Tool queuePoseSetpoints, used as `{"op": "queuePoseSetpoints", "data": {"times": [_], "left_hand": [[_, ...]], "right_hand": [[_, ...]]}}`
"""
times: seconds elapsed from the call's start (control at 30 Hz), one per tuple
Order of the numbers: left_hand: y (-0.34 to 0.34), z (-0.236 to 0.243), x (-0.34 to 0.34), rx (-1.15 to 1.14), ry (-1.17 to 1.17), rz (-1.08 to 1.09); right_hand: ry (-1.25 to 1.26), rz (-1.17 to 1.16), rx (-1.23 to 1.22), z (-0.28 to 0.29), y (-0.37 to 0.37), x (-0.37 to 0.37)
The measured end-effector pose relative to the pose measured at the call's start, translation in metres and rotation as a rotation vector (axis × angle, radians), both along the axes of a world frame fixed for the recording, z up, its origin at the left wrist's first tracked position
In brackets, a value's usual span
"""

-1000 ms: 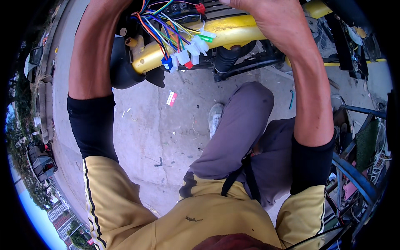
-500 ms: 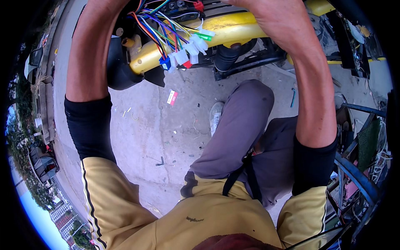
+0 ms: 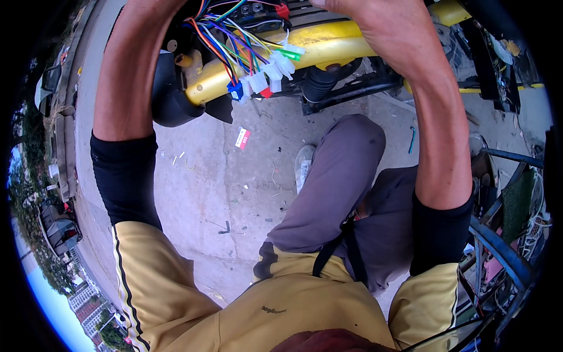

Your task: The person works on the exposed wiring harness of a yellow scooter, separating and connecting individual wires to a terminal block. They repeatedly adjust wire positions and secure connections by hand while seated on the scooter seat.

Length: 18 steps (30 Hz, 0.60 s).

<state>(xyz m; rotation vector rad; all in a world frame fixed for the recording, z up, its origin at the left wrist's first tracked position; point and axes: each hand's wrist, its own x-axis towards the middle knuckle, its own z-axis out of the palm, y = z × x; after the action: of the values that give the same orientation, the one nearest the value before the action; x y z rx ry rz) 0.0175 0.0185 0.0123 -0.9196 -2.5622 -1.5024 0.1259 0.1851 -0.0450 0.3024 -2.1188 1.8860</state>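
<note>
Both forearms reach up past the top edge. My left hand is cut off above the wrist, beside the black and yellow frame. Only the heel of my right hand (image 3: 366, 14) shows, over a yellow tube (image 3: 322, 40); its fingers are out of sight, so what it holds is hidden. Between the arms hangs a bundle of coloured wires (image 3: 234, 44). It ends in white plug connectors (image 3: 272, 71), a blue connector (image 3: 235, 90), a green connector (image 3: 289, 54) and a red one partly hidden behind the white. Another red connector (image 3: 282, 11) lies higher up.
A black spring or rubber boot (image 3: 319, 87) sits under the tube. On the concrete ground lie a red-and-white packet (image 3: 243, 138), a blue-green rod-like tool (image 3: 412, 140) and a small dark tool (image 3: 221, 227). Blue metal bars (image 3: 504, 252) and tangled cables stand at the right.
The wires, connectors and yellow tube sit very slightly farther right in the picture. Both arms have shifted only a little.
</note>
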Motion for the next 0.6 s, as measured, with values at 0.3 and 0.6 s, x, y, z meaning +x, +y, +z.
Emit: {"op": "queuePoseSetpoints", "data": {"times": [0.3,0.6], "left_hand": [[-0.003,-0.003,-0.001,0.015,0.055,-0.066],[-0.002,-0.002,0.001,-0.014,0.067,-0.032]], "right_hand": [[-0.014,0.030,-0.030,-0.002,0.002,-0.001],[-0.134,0.173,-0.211,0.006,0.014,-0.005]]}}
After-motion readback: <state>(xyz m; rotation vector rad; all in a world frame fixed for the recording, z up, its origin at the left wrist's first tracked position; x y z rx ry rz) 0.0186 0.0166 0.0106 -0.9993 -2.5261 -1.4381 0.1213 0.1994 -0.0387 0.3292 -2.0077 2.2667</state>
